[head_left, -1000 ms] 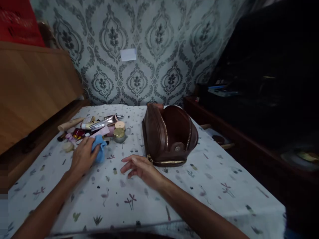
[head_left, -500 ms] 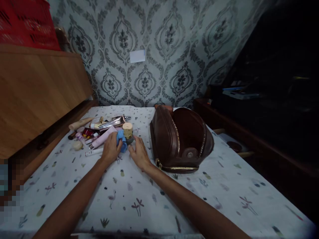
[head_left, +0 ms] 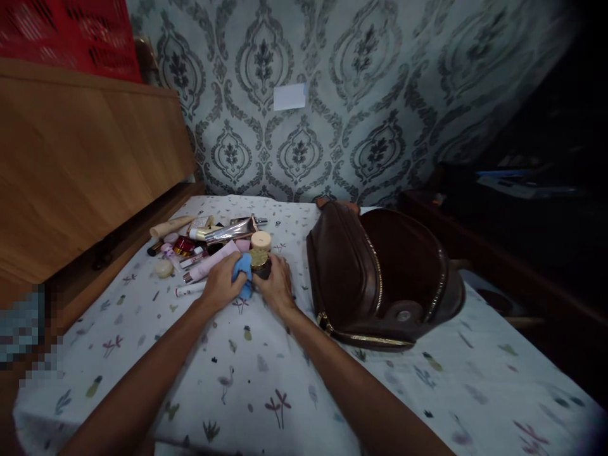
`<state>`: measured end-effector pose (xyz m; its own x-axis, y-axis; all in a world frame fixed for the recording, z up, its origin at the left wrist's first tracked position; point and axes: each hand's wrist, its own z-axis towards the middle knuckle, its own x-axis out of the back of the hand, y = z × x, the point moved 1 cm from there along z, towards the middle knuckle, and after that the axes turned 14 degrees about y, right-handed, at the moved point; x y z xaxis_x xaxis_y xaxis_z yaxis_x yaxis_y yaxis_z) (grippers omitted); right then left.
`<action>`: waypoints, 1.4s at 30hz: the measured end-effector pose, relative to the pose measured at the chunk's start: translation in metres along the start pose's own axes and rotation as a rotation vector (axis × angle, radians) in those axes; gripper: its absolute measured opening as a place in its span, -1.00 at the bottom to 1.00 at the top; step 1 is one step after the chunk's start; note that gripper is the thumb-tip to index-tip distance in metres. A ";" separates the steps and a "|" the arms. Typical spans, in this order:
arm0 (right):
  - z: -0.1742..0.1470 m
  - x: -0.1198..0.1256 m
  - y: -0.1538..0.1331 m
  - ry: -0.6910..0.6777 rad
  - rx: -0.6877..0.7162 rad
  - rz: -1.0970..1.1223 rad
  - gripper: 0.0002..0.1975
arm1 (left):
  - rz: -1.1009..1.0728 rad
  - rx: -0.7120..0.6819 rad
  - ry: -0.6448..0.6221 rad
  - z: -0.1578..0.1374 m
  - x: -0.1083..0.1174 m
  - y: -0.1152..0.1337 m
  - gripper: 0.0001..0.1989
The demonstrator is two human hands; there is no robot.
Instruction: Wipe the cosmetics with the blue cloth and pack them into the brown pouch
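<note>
My left hand (head_left: pixel 223 282) is closed on a crumpled blue cloth (head_left: pixel 244 277), at the near side of a pile of cosmetics. Beside it, my right hand (head_left: pixel 277 282) has its fingers wrapped round a small dark jar with a gold lid (head_left: pixel 259 261). The cloth and the jar are close together. Just behind the jar is a round container with a beige lid (head_left: pixel 261 240). A pale pink tube (head_left: pixel 211 261) and a white slim tube (head_left: pixel 190 289) lie left of my left hand. A silver tube (head_left: pixel 232 230) rests on top of the pile.
To the right stands a brown cosmetic bag (head_left: pixel 342 266), unzipped and gaping. A printed cloth (head_left: pixel 256 380) covers the table. At left are a wooden cabinet (head_left: pixel 90 139) and a red plastic basket (head_left: pixel 71 38). The patterned wall (head_left: pixel 299 152) rises behind the table.
My right hand has closed round the dark jar, which it was only beside before. My left hand still holds the blue cloth. The view has shifted, so everything sits further right or lower.
</note>
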<state>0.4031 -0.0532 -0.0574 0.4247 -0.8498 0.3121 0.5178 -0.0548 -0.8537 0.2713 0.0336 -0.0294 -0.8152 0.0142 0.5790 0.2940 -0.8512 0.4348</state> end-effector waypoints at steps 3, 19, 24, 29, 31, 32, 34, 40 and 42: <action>-0.001 0.001 -0.002 -0.046 -0.025 0.067 -0.51 | -0.037 0.064 0.086 0.002 0.004 0.001 -0.91; -0.003 0.004 -0.003 -0.189 0.080 0.241 -0.54 | 0.228 -0.144 -0.041 0.000 -0.005 0.007 -0.47; -0.002 0.003 -0.002 -0.206 0.080 0.249 -0.51 | 0.369 -0.156 -0.093 0.005 -0.006 0.012 -0.52; -0.003 0.003 -0.001 -0.209 0.073 0.278 -0.48 | 0.355 -0.167 -0.097 0.006 -0.009 0.008 -0.53; -0.003 0.004 -0.002 -0.208 0.072 0.276 -0.44 | 0.330 -0.179 -0.075 0.006 -0.011 0.006 -0.56; -0.003 0.005 -0.003 -0.209 0.068 0.273 -0.42 | 0.314 -0.183 -0.062 0.006 -0.012 0.006 -0.57; -0.003 0.005 -0.004 -0.218 0.057 0.268 -0.39 | 0.269 -0.187 -0.040 0.005 -0.013 0.005 -0.57; -0.003 0.005 -0.004 -0.231 0.052 0.265 -0.34 | 0.128 -0.187 0.014 0.002 -0.009 0.010 -0.61; -0.003 0.005 -0.004 -0.232 0.043 0.249 -0.30 | 0.032 -0.158 0.025 0.002 -0.005 0.011 -0.64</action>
<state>0.4013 -0.0583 -0.0540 0.6974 -0.6918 0.1869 0.4056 0.1661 -0.8988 0.2794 0.0256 -0.0261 -0.8195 -0.0254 0.5726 0.2394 -0.9228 0.3017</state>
